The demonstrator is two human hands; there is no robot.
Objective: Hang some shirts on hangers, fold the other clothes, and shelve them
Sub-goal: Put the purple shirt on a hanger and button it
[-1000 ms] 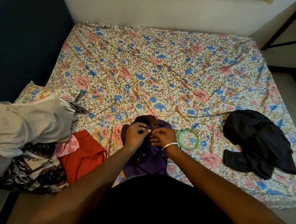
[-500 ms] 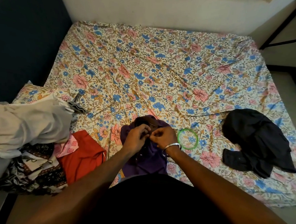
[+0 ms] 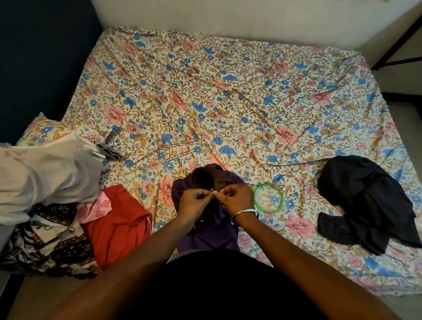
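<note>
Purple shirt (image 3: 209, 223) front pinched between both hands' fingers (image 3: 209, 196).

There is a single view, from a wide-angle camera worn on the person's head. It looks forward and steeply down across the bed (image 3: 233, 92), from the near edge toward the far wall (image 3: 213, 10). The person's torso and both forearms fill the bottom of the frame, so the camera sits close above them; the left hand (image 3: 194, 203) and right hand (image 3: 235, 197) meet near the centre. The wide lens bends the bed's edges and takes in the dark wall (image 3: 34, 52) at left and floor (image 3: 408, 114) at right. No second view shares the scene.
</note>
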